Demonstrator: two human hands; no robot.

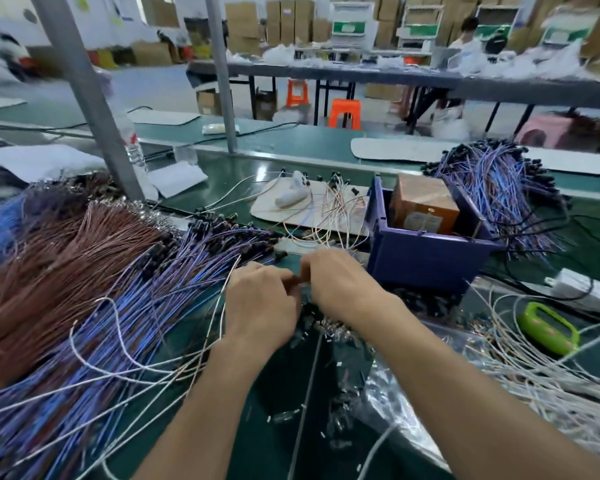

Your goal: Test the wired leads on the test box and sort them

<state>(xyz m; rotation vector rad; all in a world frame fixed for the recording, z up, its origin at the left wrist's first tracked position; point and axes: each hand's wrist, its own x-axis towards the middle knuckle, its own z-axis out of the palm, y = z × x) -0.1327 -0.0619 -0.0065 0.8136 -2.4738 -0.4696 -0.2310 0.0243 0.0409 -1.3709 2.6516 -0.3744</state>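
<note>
My left hand (260, 303) and my right hand (340, 282) meet at the middle of the green bench, fingers curled toward each other over a small dark part with a thin lead; the frame is blurred and the part between the fingertips is mostly hidden. A big fan of blue-purple leads (125, 323) and brown leads (59, 258) lies to the left. White leads (548, 368) lie at the right. An orange-brown test box (423, 206) sits in a blue bin (426, 258) just right of my hands.
Another bundle of blue-purple leads (496, 192) lies behind the bin. A white board (309, 206) with loose leads sits beyond my hands. A green tool (548, 327) and a white power strip (582, 289) are at the right. A grey post (94, 98) stands at the left.
</note>
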